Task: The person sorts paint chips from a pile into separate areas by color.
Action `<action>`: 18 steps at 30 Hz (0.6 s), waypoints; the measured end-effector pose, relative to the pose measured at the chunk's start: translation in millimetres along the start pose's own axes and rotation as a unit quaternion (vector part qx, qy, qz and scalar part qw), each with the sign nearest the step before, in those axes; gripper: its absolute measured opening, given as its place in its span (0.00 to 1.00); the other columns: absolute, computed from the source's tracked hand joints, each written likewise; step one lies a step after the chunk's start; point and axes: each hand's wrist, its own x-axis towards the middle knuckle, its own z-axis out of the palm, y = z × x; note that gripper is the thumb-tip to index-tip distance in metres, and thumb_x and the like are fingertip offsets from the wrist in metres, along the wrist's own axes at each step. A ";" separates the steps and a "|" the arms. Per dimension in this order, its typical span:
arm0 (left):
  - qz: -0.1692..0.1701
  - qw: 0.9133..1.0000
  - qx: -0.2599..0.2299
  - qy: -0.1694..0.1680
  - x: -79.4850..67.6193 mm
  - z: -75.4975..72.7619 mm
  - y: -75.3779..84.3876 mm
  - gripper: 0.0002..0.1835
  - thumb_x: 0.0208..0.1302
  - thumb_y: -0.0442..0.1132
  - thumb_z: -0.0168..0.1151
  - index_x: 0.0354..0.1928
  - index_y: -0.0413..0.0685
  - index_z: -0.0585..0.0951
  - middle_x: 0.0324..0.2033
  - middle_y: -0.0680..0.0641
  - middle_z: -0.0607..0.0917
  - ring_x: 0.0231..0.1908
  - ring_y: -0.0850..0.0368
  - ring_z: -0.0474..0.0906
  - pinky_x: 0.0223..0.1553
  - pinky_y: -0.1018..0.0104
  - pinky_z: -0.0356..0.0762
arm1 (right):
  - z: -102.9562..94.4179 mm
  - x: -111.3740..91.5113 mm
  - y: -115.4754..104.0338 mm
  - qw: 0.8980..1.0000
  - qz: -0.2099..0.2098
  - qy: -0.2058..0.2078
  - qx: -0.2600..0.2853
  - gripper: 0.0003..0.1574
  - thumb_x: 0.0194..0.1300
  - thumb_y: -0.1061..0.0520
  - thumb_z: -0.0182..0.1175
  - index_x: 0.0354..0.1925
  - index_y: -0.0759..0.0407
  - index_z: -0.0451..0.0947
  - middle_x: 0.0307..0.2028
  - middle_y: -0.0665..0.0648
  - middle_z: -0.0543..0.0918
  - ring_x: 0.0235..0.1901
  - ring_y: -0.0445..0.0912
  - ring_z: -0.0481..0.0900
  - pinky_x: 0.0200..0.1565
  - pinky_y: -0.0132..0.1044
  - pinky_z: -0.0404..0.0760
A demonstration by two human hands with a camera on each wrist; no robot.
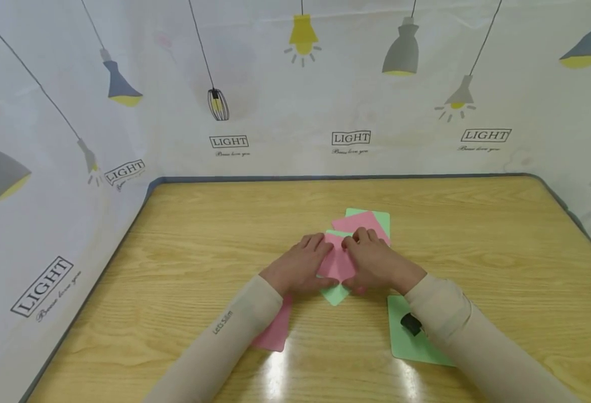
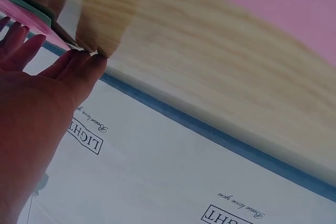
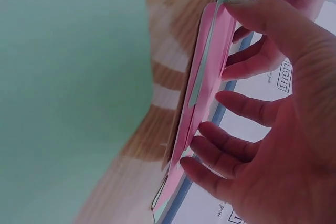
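wood-grained table [image 1: 200,235]; left hand [image 1: 300,268] and right hand [image 1: 378,263], fingers relaxed, apparently touch a flat pink card [image 1: 338,262]

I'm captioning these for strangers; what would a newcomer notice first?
Probably the pink sheet over a green one, between left grip and right grip, just below the head view's centre. Next, the yellow printed lamp, top centre. Then another green sheet, partly hidden by the right sleeve.

I see one pink paper sheet [image 1: 338,265], lying over green paper [image 1: 334,295]; the green shows at its near and far edges.
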 end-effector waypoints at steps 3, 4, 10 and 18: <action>0.002 1.000 -0.006 -0.001 -0.1 -0.2 0.4 0.44 0.66 0.63 0.57 0.74 0.45 0.58 0.74 0.40 0.52 0.73 0.46 0.47 0.70 0.57 0.50 | 0.2 0.1 0.6 1.000 -0.004 -0.001 0.001 0.45 0.52 0.44 0.73 0.59 0.66 0.67 0.52 0.66 0.66 0.51 0.58 0.64 0.50 0.48 0.74; 0.003 1.000 -0.008 -0.002 -0.2 -0.5 0.6 0.44 0.66 0.63 0.57 0.74 0.45 0.57 0.74 0.40 0.51 0.73 0.46 0.46 0.70 0.57 0.49 | 0.1 -0.1 0.6 1.000 -0.006 -0.001 0.001 0.46 0.52 0.44 0.73 0.60 0.66 0.66 0.52 0.66 0.66 0.51 0.58 0.65 0.49 0.47 0.75; 0.010 1.000 -0.001 0.003 -0.9 -1.9 1.8 0.47 0.65 0.64 0.57 0.76 0.45 0.55 0.76 0.40 0.44 0.74 0.45 0.41 0.70 0.58 0.47 | 0.8 -2.6 0.7 1.000 -0.024 0.002 -0.002 0.50 0.54 0.45 0.70 0.65 0.68 0.62 0.59 0.68 0.64 0.56 0.59 0.64 0.51 0.48 0.77; 0.042 0.999 0.015 0.026 1.8 -3.5 0.5 0.50 0.60 0.66 0.62 0.74 0.45 0.56 0.74 0.41 0.53 0.73 0.43 0.42 0.70 0.58 0.47 | 1.0 -3.8 0.4 0.998 -0.053 0.014 -0.018 0.50 0.54 0.40 0.69 0.64 0.67 0.64 0.59 0.66 0.65 0.57 0.57 0.64 0.54 0.46 0.76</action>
